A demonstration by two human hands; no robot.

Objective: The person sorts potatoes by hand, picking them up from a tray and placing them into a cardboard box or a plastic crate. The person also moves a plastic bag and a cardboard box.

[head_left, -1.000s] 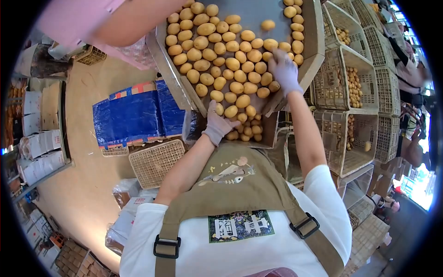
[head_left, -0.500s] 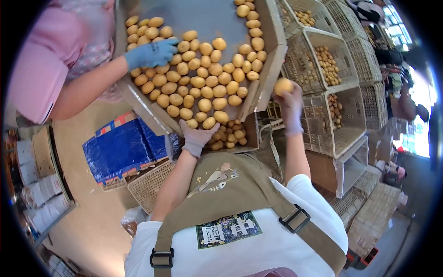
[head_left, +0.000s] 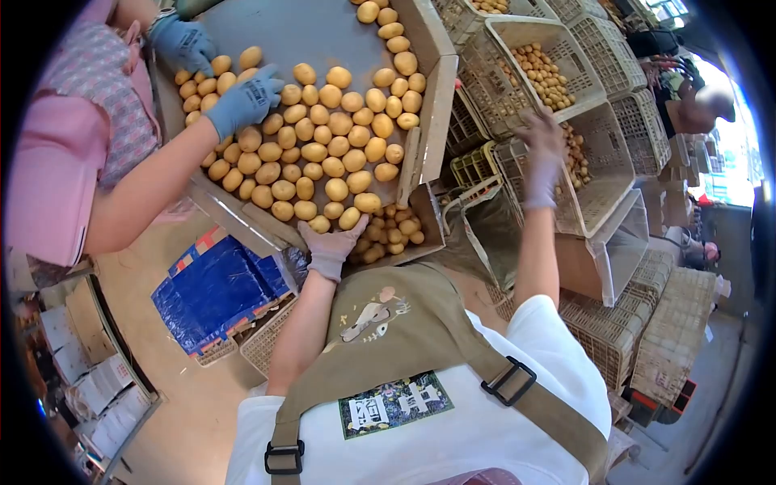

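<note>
While the left hand (head_left: 330, 242) lies flat with fingers spread, touching the lowest potatoes (head_left: 335, 190) at the near lip of the sorting tray (head_left: 323, 32), the right hand (head_left: 541, 149) hangs open over a plastic basket (head_left: 624, 168), gripping nothing (it is blurred, though). A co-worker's blue-gloved hand (head_left: 242, 101) rests on the pile.

Smooth, yellow, egg-shaped potatoes (head_left: 327, 149) lie loose in one layer on the tilted sorting tray (head_left: 323, 40), the lowest touching my left hand (head_left: 331, 242), with a few more in the plastic basket (head_left: 616, 162) at my right hand (head_left: 543, 158).
</note>
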